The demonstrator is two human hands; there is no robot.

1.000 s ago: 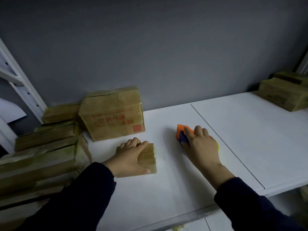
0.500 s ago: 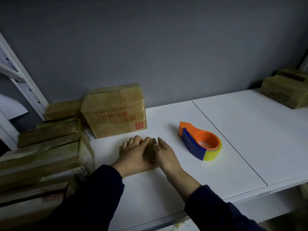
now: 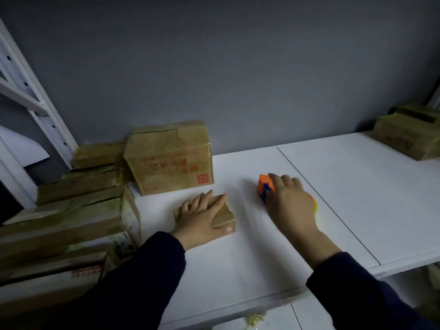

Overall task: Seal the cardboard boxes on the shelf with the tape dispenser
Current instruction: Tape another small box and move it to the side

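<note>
A small brown cardboard box (image 3: 223,216) lies on the white shelf (image 3: 238,258) in front of me. My left hand (image 3: 202,216) lies flat on top of it, with the thumb down its near right side. To the right sits an orange, blue and yellow tape dispenser (image 3: 263,184). My right hand (image 3: 289,206), blurred by motion, covers most of the dispenser, with the fingers laid over its orange top. Only the dispenser's orange front and a yellow sliver at its right edge show.
A larger taped box with red print (image 3: 169,158) stands behind the small one. Flat taped boxes (image 3: 71,222) are stacked at the left, by a white shelf upright (image 3: 35,98). Two more boxes (image 3: 409,134) sit at the far right. A seam (image 3: 328,206) crosses the shelf.
Half a second ago both hands were on the small box and the dispenser lay free. My right hand has since moved right onto the dispenser. My left hand stays on the box.
</note>
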